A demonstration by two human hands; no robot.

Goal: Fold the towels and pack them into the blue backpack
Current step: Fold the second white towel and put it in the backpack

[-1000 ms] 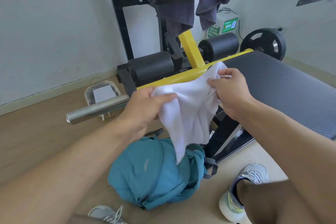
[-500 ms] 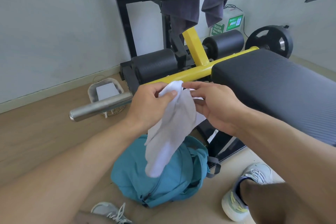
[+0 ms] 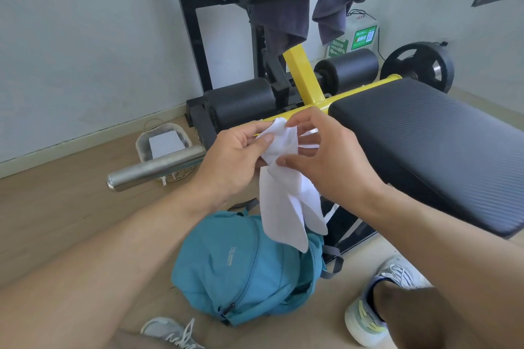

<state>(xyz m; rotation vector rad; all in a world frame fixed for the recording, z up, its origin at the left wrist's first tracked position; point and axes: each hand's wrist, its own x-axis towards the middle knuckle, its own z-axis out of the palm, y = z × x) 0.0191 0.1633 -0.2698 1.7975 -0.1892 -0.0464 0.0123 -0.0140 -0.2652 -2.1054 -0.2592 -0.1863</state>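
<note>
A white towel (image 3: 286, 207) hangs in the air above the floor, doubled over lengthwise. My left hand (image 3: 235, 161) pinches its top end between thumb and fingers. My right hand (image 3: 329, 159) pinches the same end from the right, thumb pressed against the cloth, fingers spread behind it. The towel's lower end dangles just over the blue backpack (image 3: 243, 269), which lies on its side on the wooden floor between my feet, its top opening toward the bench.
A black padded bench (image 3: 431, 139) with a yellow frame (image 3: 300, 79) stands to the right and behind. A steel bar (image 3: 156, 168) sticks out left, over a small basket (image 3: 164, 144). Dark clothes (image 3: 283, 0) hang above. My shoes (image 3: 377, 303) rest beside the backpack.
My hands have come together, folding the spread towel in half lengthwise. It now hangs as a narrow strip, and my right hand has shifted its hold onto the gathered top end.
</note>
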